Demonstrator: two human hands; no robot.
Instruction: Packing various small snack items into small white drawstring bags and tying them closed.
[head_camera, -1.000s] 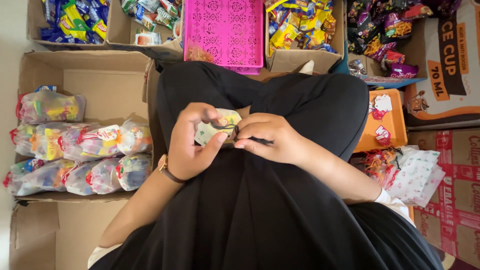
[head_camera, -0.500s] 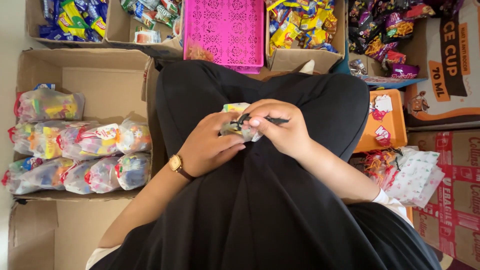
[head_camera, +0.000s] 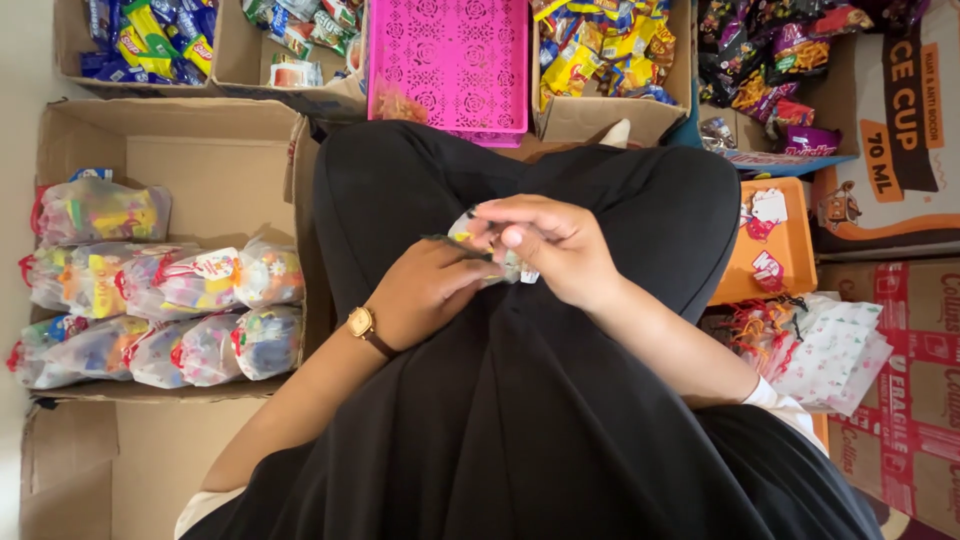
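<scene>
Bright, even light; sharp, soft shadows.

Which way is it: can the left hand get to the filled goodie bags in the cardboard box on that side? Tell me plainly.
Probably yes. The filled bags lie uncovered in the open box beside the left hand, nothing between, though it now holds a small packet with the right hand.

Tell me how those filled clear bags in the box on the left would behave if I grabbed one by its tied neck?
The filled clear bags look soft and bulging, so one would probably sag below the neck. Small loose items show through, so contents likely shift. Lying rounded against each other in the cardboard box, neighbours might roll or slump when one is lifted.
</scene>
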